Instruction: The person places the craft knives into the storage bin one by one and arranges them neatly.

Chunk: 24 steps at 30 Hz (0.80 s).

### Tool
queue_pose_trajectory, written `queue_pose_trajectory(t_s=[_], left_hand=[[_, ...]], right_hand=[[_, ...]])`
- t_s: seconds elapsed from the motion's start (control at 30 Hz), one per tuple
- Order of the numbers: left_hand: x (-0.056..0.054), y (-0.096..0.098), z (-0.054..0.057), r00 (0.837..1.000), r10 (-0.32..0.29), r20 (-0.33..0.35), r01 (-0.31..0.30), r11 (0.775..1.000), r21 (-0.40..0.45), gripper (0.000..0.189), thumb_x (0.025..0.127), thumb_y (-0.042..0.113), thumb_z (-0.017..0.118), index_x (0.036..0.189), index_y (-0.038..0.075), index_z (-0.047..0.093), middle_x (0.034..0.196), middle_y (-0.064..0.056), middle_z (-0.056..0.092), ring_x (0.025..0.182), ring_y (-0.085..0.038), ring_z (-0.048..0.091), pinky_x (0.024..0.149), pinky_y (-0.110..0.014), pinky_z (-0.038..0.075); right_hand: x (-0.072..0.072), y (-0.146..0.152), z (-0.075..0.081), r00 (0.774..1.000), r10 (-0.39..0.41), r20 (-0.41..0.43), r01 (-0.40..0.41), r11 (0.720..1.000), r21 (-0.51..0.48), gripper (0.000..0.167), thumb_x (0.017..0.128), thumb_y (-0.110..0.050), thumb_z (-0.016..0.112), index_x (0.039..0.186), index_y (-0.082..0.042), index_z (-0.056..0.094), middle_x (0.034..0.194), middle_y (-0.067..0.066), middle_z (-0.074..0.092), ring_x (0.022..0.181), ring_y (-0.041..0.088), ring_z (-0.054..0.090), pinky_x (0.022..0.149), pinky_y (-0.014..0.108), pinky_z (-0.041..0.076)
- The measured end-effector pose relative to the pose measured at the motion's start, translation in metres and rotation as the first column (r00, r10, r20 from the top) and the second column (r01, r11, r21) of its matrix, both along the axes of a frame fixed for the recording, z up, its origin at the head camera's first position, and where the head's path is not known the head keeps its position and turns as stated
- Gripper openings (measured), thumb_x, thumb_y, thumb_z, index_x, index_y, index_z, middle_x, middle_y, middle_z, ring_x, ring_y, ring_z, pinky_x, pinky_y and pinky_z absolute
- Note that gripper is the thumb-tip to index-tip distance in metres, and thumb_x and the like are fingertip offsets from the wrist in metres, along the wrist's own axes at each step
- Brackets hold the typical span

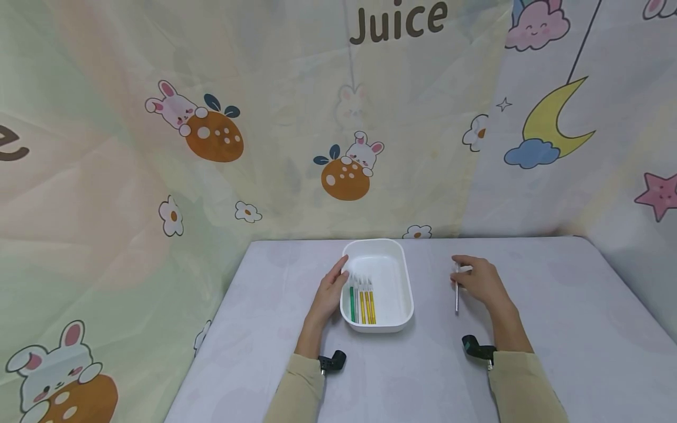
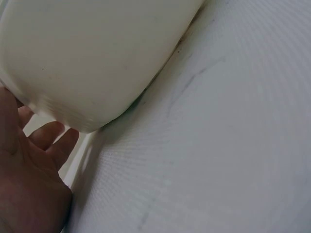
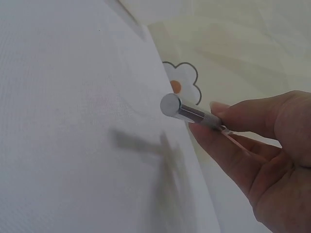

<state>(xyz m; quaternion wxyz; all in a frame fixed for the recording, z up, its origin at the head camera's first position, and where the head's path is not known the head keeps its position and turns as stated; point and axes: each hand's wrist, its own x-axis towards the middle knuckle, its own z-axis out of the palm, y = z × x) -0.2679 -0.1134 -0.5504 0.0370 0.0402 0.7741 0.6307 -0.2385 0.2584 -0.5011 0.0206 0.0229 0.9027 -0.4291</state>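
A white rectangular tray (image 1: pixel 388 317) stands on the table, with several slim pen-like sticks (image 1: pixel 362 306) side by side in its left part. Their handles are green, silver and gold, and their tips look pale or clear. My left hand (image 1: pixel 328 294) holds the tray at its left side: fingertips reach over the rim, and in the left wrist view other fingers touch the outer wall (image 2: pixel 97 63). To the tray's right, my right hand (image 1: pixel 478 282) pinches a slim silver stick (image 3: pixel 192 112) between thumb and fingers. Its flat round end shows in the right wrist view; its kind cannot be told.
A white cloth covers the table (image 1: pixel 423 376). Behind it hangs a printed curtain (image 1: pixel 285 147) with rabbits, flowers and a moon, close to the table's back edge. A small black wrist camera (image 1: pixel 332 361) sits on the left wrist and another camera (image 1: pixel 478 348) on the right.
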Motion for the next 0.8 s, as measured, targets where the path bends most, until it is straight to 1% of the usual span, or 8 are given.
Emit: queue_pose_trajectory(t_s=[0.3,0.43,0.5,0.57,0.67,0.8], left_hand=[[0.002,0.000,0.001,1.000,-0.007,0.001,0.007,1.000,0.008,0.046,0.110,0.036,0.049,0.155,0.043,0.046,0.165,0.019,0.037,0.158,-0.009,0.027,0.131,-0.046,0.022],[0.002,0.000,0.001,1.000,-0.006,-0.005,0.006,1.000,0.005,0.046,0.110,0.034,0.049,0.155,0.042,0.046,0.166,0.018,0.037,0.158,-0.011,0.026,0.131,-0.047,0.022],[0.002,-0.001,0.001,1.000,-0.003,-0.005,0.003,1.000,0.003,0.046,0.110,0.034,0.049,0.155,0.042,0.046,0.166,0.018,0.037,0.159,-0.011,0.026,0.131,-0.048,0.021],[0.002,0.000,0.001,1.000,0.000,-0.004,0.000,1.000,-0.001,0.046,0.110,0.035,0.049,0.156,0.040,0.046,0.166,0.018,0.037,0.159,-0.011,0.026,0.131,-0.048,0.021],[0.001,0.000,0.001,1.000,0.000,-0.004,0.000,1.000,-0.003,0.047,0.110,0.035,0.049,0.157,0.038,0.045,0.166,0.017,0.037,0.159,-0.012,0.026,0.131,-0.048,0.021],[0.001,0.000,0.001,1.000,-0.006,-0.014,0.006,1.000,0.004,0.047,0.110,0.033,0.048,0.156,0.039,0.046,0.166,0.015,0.037,0.159,-0.014,0.026,0.131,-0.049,0.021]], right_hand=[[0.001,-0.006,0.001,0.998,-0.004,-0.056,0.004,1.000,-0.005,0.049,0.099,-0.010,0.068,0.144,0.002,0.057,0.141,0.029,0.059,0.097,0.027,0.076,0.073,0.031,0.057],[0.000,-0.012,0.002,0.999,0.006,-0.047,-0.007,1.000,-0.024,0.049,0.099,-0.011,0.069,0.145,0.001,0.057,0.141,0.029,0.060,0.096,0.027,0.077,0.073,0.032,0.060],[0.000,-0.016,0.003,0.999,0.010,-0.032,-0.011,0.999,-0.034,0.049,0.099,-0.011,0.069,0.145,0.001,0.056,0.139,0.029,0.061,0.094,0.026,0.077,0.073,0.034,0.061],[-0.001,-0.019,0.003,0.999,0.010,-0.031,-0.011,0.999,-0.033,0.050,0.099,-0.010,0.069,0.146,0.000,0.056,0.134,0.028,0.065,0.092,0.025,0.077,0.073,0.034,0.062],[0.000,-0.023,0.004,0.998,0.009,-0.069,-0.010,1.000,-0.011,0.050,0.099,-0.010,0.070,0.147,-0.002,0.057,0.127,0.028,0.068,0.090,0.025,0.077,0.073,0.035,0.062],[0.002,-0.029,0.005,0.990,0.013,-0.138,-0.015,1.000,-0.012,0.050,0.098,-0.009,0.071,0.146,-0.004,0.058,0.127,0.027,0.067,0.090,0.027,0.077,0.074,0.038,0.064]])
